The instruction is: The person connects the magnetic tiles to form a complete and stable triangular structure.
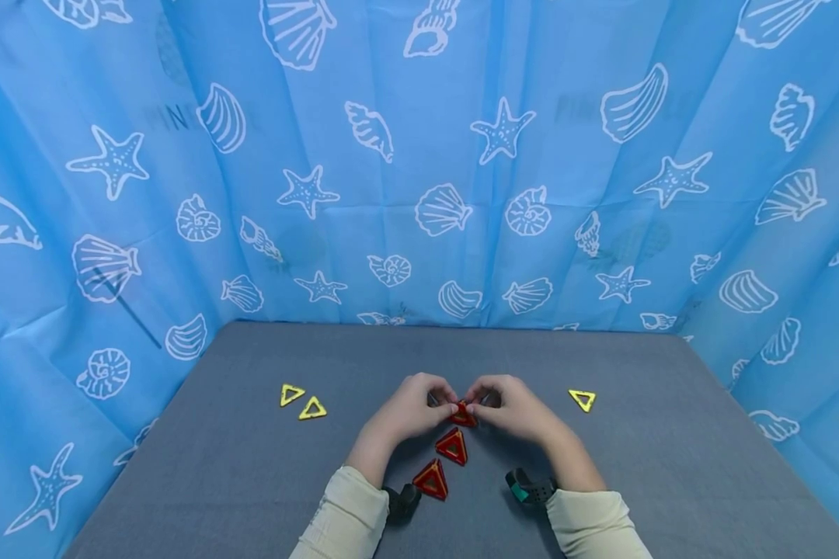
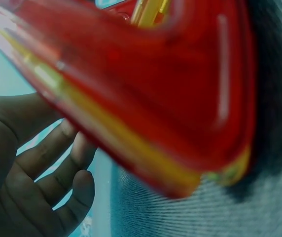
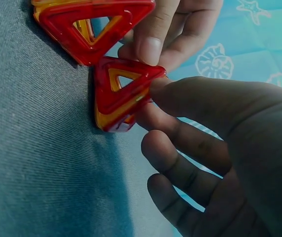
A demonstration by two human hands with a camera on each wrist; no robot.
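Observation:
Magnetic triangle tiles, red with yellow, are joined into small pyramids. The farthest pyramid [image 1: 463, 414] stands on the table between both hands. My left hand [image 1: 414, 405] pinches its upper left side with thumb and index finger. From the right, my right hand [image 1: 513, 404] pinches the same pyramid near its top, thumb towards me; its other fingers [image 3: 163, 150] are loosely bent. Just nearer stands a middle pyramid [image 1: 451, 446], and a third pyramid [image 1: 430, 479] is nearest me. A blurred red-yellow pyramid [image 2: 180, 84] hides part of the left wrist view.
Two yellow triangle tiles [image 1: 312, 408] lie flat to the left, and another yellow triangle tile [image 1: 583, 400] lies to the right. A grey cloth covers the table [image 1: 671, 481]. Behind it hangs a blue curtain [image 1: 405, 171] with shell prints.

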